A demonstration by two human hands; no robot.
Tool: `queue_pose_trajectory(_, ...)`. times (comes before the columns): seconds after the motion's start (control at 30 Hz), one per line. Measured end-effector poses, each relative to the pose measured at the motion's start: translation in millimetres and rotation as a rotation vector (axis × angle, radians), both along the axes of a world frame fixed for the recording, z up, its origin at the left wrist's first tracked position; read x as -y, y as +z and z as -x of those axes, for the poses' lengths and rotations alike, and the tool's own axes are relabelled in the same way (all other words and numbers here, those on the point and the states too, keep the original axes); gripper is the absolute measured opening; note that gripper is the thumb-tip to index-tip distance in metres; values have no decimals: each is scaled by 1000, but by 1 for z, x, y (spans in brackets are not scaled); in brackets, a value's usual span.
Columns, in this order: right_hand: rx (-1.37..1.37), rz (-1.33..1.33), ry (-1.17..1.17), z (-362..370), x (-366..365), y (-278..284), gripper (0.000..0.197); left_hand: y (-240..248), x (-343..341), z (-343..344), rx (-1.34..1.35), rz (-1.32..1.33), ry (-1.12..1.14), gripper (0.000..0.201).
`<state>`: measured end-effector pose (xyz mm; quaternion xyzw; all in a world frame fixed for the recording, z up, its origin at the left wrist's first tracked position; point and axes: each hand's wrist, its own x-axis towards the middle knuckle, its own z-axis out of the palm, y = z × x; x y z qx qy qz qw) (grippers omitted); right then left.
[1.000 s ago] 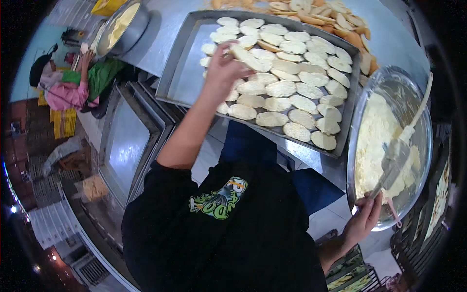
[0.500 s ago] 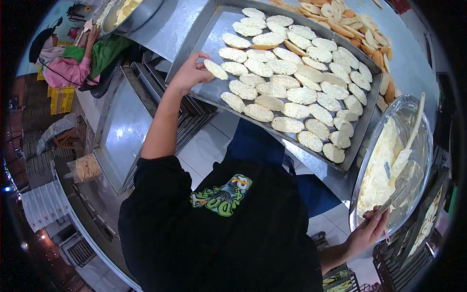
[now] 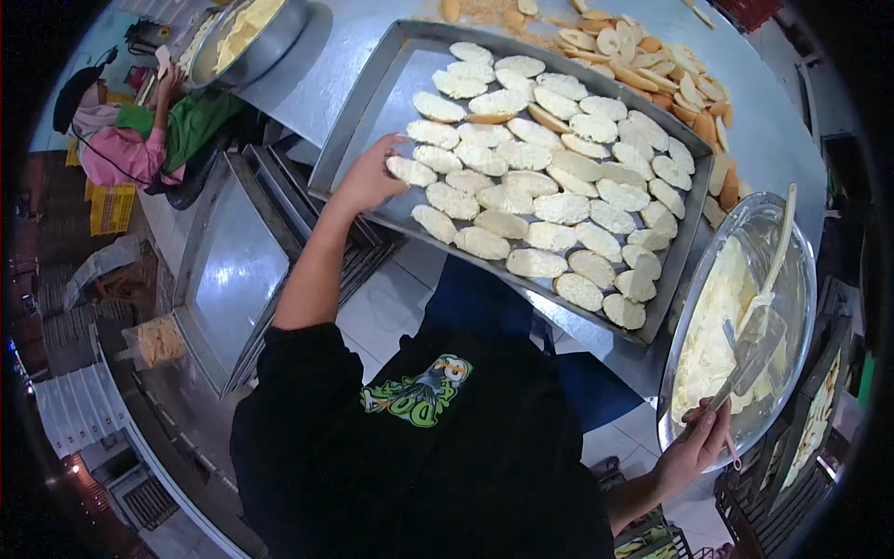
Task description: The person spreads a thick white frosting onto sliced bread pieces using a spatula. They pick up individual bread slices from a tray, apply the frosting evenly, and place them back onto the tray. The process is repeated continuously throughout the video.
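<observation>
- Slice [image 3: 411,170], one, pale face up: at my left fingertips, low inside the left part of the tray [image 3: 384,104], by the ragged left end of the rows
- Change: half a second ago I held it lifted and tipped over the bare metal; now it is down among the others, looking nearly flat; I judge this place in the rows as good as filled
- Lie of slice: long axis left to right, right end dipping slightly toward me, about parallel with the tray's long sides; left end to my fingers, right end to the neighbouring slices
- Left hand [image 3: 374,175], mine: fingers and thumb about the left end of the slice; whether I grip it yet or have let go, I cannot tell
- Other slices [image 3: 561,210], many: laid close in rows, most along much the same slant, a few overlapping
- Right hand [image 3: 697,442], mine: closed round the grip of a spatula [image 3: 751,364], blade over the bowl, pointing up and away from me
- Bowl [image 3: 790,321], oval in this view, metal, right of the tray: pale cream [image 3: 710,328] within, plus a second tool with a long pale handle [image 3: 773,250] leaning to the far rim
- Pile [image 3: 643,70] of cut bread: on the table [image 3: 775,116], beyond the tray
- Co-worker [image 3: 130,149], seated, far left, beside a second metal bowl [image 3: 281,51]
</observation>
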<state>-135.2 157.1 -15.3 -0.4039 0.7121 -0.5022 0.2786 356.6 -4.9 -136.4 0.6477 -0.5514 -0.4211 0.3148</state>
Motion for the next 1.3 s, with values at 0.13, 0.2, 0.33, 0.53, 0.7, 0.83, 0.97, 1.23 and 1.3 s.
queue_pose_trajectory(0.13,-6,0,1,1,1,-1,34,13,1,-6,191,-129,-8,69)
queue_pose_trajectory(0.2,-13,-15,1,2,1,-1,34,6,1,-10,147,-115,-17,72)
queue_pose_trajectory(0.33,-83,-40,45,3,6,-4,34,7,1,-6,145,-85,-31,73)
queue_pose_trajectory(0.53,-117,-54,-35,3,15,-2,33,59,24,12,369,117,-97,48)
queue_pose_trajectory(0.7,-142,-128,-78,11,24,-1,33,70,115,33,194,293,-229,24)
queue_pose_trajectory(0.83,-156,-167,-91,16,27,-2,34,62,207,90,267,425,-362,25)
queue_pose_trajectory(0.97,-146,-155,-154,21,24,-5,34,34,284,151,427,339,-431,31)
queue_pose_trajectory(1.23,-204,-217,-191,25,28,4,32,1,327,167,452,206,-647,39)
queue_pose_trajectory(1.3,-219,-216,-183,26,28,3,31,3,322,167,445,210,-585,38)
